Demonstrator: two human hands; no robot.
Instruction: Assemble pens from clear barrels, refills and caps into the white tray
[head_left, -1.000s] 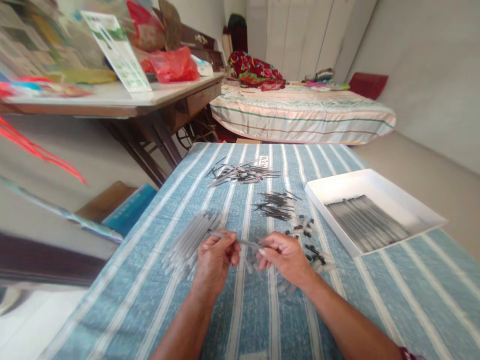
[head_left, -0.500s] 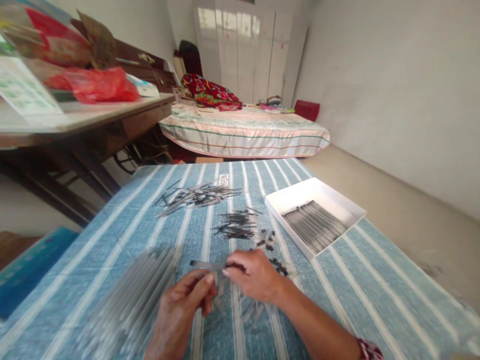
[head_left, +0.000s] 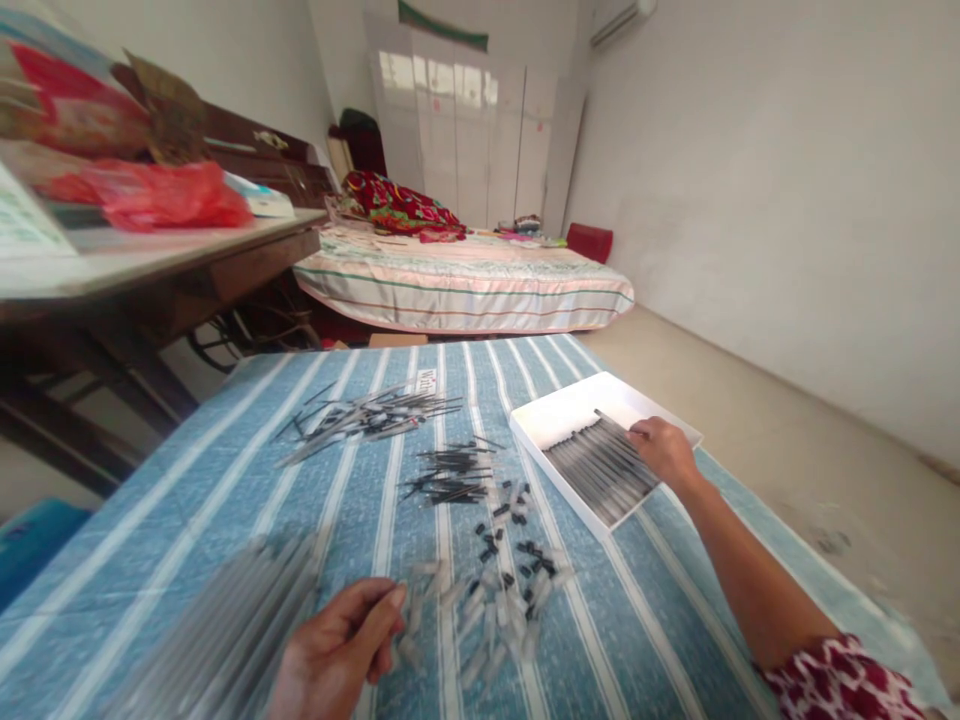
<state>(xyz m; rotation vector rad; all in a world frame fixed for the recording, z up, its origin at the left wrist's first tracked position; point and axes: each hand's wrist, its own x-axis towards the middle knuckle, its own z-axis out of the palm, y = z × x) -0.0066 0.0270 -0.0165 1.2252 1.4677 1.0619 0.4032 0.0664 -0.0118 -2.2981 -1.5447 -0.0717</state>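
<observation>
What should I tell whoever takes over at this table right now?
Right hand is over the white tray, at the row of finished pens; whether it grips one is unclear. Left hand rests loosely open beside the clear caps near the table's front edge. Clear barrels lie left, black refills in the middle, and a mixed pile farther back. Done: one tray layer. Left: the loose piles.

Right hand [head_left: 661, 449] now over white tray [head_left: 559, 414]
</observation>
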